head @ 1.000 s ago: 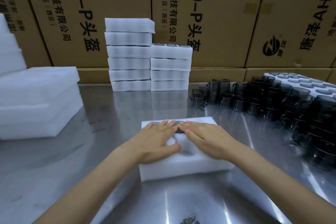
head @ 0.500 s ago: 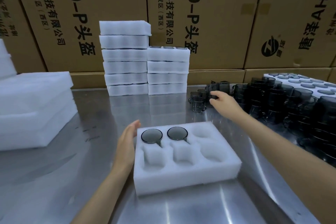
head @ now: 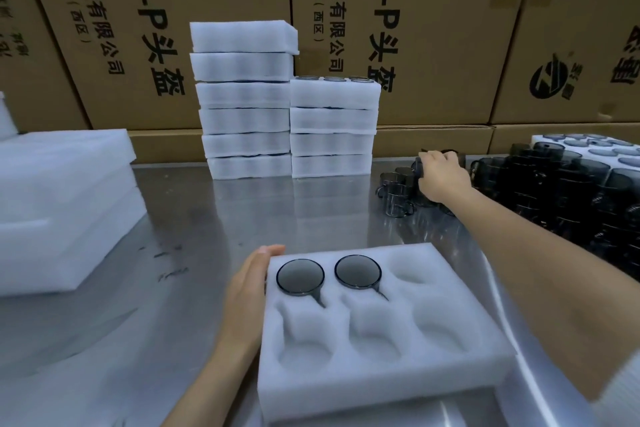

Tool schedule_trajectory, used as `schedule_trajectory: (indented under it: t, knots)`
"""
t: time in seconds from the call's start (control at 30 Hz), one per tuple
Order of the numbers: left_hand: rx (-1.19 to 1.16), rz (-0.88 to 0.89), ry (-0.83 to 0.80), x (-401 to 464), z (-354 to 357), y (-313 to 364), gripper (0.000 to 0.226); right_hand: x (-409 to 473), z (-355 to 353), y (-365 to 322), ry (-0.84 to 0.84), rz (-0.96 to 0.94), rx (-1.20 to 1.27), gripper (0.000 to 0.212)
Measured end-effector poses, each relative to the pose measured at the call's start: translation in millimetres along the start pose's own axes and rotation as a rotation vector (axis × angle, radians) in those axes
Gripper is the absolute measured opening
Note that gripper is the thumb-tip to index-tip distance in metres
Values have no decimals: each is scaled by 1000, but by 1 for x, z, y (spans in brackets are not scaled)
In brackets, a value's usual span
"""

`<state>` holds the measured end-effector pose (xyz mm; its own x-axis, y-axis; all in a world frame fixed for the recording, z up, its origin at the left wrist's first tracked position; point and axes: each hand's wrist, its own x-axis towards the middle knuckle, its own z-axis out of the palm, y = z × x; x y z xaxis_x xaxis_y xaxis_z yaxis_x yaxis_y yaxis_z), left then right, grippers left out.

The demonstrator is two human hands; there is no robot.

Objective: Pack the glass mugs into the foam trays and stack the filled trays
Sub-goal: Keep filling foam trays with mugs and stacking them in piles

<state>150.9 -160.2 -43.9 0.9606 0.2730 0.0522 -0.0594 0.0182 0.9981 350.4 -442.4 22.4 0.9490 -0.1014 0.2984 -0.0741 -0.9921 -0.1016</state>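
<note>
Your left hand (head: 247,291) lies flat, fingers straight, against the left wall of the foam tray (head: 377,367) near you on the counter (head: 242,215); your right hand (head: 441,177) is far out to the right, its fingers curled over a dark glass mug (head: 420,166) in the cluster of loose mugs (head: 554,191); whether the grip is firm you cannot tell from here; the tray's long axis runs left to right across you, two mugs (head: 300,277) sunk upright in the far row, handles pointing toward you; the open far-right pocket (head: 412,269) lies back and left of the right hand, so that hand is the nearer one; filled trays (head: 332,128) stand stacked beyond.
</note>
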Motion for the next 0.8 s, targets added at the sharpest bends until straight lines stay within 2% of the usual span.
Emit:
schedule_trajectory:
  t: [0.17,0.23,0.33,0.47,0.6,0.7,0.8]
  knots:
    - [1,62,-63,2,-3,-3,31,-10,6,3,141,10,-83,38]
    - [-5,84,-124,2,-4,-1,30,-16,5,6,201,22,7,35]
    - [30,37,-247,0,-8,2,44,-33,-2,8,304,45,198,30]
    - [36,-9,-249,-6,-8,9,49,-63,-16,10,361,-3,442,21]
    - [59,23,-166,-5,-3,13,45,-97,-29,11,263,-40,854,12]
    - [68,59,-114,2,0,14,27,-123,-35,3,85,6,1209,17]
    - [120,62,-63,18,0,15,29,-142,-38,-7,-113,46,1429,14]
